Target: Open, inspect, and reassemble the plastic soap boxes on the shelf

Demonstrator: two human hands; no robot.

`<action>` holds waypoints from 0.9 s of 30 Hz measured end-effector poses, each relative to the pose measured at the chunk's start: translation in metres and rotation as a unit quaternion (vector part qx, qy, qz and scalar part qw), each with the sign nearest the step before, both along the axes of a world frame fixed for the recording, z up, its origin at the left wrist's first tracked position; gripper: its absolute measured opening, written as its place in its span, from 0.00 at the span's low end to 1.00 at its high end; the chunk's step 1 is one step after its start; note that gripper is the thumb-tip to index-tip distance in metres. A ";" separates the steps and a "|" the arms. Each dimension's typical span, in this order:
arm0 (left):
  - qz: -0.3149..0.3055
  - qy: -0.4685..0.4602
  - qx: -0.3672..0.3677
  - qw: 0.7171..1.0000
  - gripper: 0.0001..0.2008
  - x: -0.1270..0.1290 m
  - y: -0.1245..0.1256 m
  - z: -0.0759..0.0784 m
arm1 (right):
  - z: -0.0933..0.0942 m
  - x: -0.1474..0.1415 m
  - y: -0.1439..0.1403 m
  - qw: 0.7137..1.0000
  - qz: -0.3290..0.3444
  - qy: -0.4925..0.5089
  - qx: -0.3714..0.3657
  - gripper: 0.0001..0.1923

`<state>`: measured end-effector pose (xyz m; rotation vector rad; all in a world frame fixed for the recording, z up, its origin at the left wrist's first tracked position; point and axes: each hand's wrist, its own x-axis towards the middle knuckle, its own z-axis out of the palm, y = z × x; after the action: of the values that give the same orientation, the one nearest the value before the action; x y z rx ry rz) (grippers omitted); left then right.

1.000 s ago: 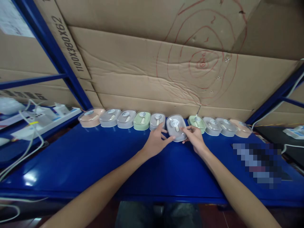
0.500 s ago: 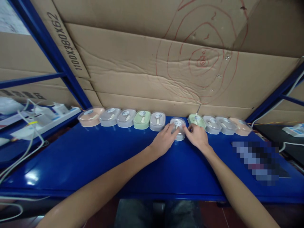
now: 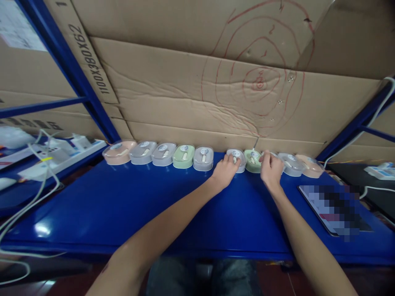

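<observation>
A row of small rounded plastic boxes with clear lids, round stickers and pale tabs runs along the back of the blue table [image 3: 173, 205]. My left hand [image 3: 226, 170] has its bent fingers pressed on the front left of a grey box [image 3: 237, 155]. Right of that box stands a green box [image 3: 252, 160]. My right hand [image 3: 272, 169] is curled at the green box's right side, mostly covering another grey box; what its fingers hold, if anything, is hidden. A gap separates the left hand's box from the grey box [image 3: 203, 158] on the left.
Cardboard [image 3: 160, 82] with red drawn rings stands behind the row. A tablet-like flat device [image 3: 321, 213], its screen blurred out, lies at the right. White power strips [image 3: 61, 154] and cables are at the left. Blue posts [image 3: 70, 78] frame both sides.
The grey box between my hands has moved back into line, close to the green box. My right hand has left it and shifted right, over the neighbouring grey box.
</observation>
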<state>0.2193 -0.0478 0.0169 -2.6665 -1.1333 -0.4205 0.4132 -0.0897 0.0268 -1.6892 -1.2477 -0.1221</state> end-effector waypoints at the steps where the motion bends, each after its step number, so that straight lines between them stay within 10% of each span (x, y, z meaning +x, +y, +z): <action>1: 0.001 0.001 0.002 1.000 0.28 0.000 0.001 -0.001 | 0.000 0.000 0.000 1.000 0.002 -0.001 0.001 0.35; 10: -0.007 -0.015 0.011 1.000 0.28 -0.005 0.000 0.002 | -0.006 -0.006 0.003 0.999 0.025 -0.023 -0.024 0.34; 17: 0.024 -0.115 -0.007 0.993 0.29 -0.066 0.018 0.004 | -0.005 -0.016 -0.001 0.997 0.047 -0.046 -0.034 0.32; 27: -0.094 -0.260 -0.071 0.958 0.25 -0.109 -0.001 0.017 | -0.024 -0.084 -0.025 0.949 0.259 -0.176 -0.042 0.22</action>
<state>0.1102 -0.0484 0.0344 -2.8883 -1.0628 -1.1719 0.3297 -0.1149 0.0025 -1.3891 -1.9514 -0.0522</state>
